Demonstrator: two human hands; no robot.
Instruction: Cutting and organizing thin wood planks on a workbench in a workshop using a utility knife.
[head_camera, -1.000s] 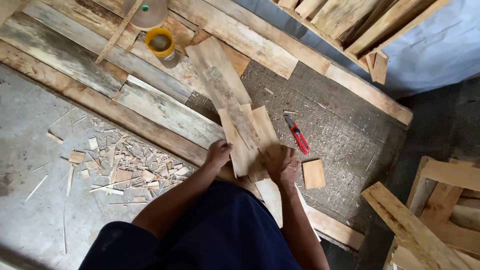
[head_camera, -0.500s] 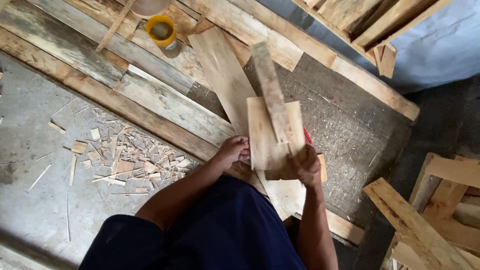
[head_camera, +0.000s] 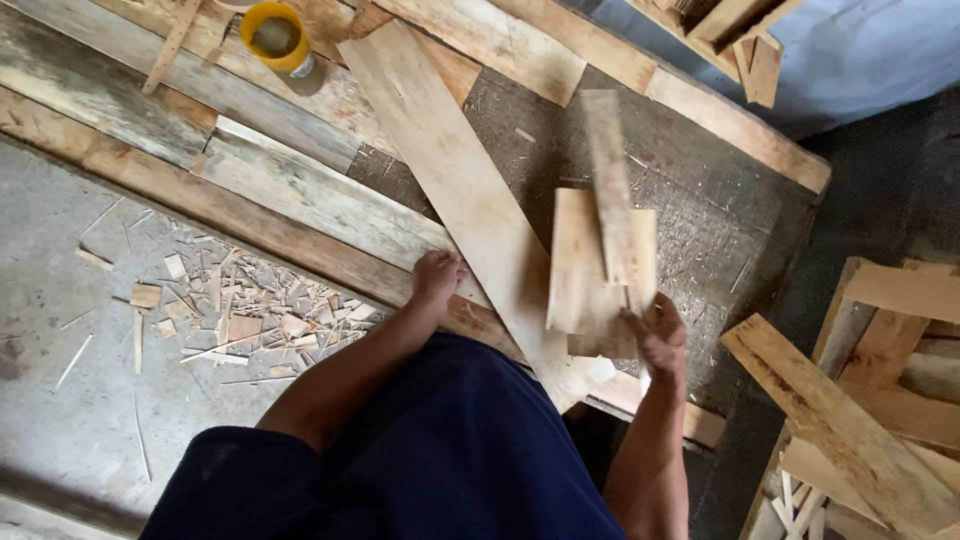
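My right hand (head_camera: 655, 338) grips a small stack of short pale boards (head_camera: 585, 265) by their lower end. The stack is lifted off the floor, and a narrower strip (head_camera: 608, 175) stands up in front of it. My left hand (head_camera: 438, 280) rests with its fingers down on the edge of a long pale plank (head_camera: 440, 170). This plank lies slanted across the floor boards. My dark blue clothing (head_camera: 440, 450) fills the bottom middle of the view.
A yellow round container (head_camera: 275, 35) stands at the top left on weathered floor planks (head_camera: 290, 185). Several chips and splinters (head_camera: 250, 315) litter the concrete at the left. Loose planks (head_camera: 860, 420) are piled at the right, and a pale blue sheet (head_camera: 870, 50) lies at the top right.
My right hand has lifted the short boards off the floor and carried them to the right. My left hand has let go of them and now rests on the long plank.
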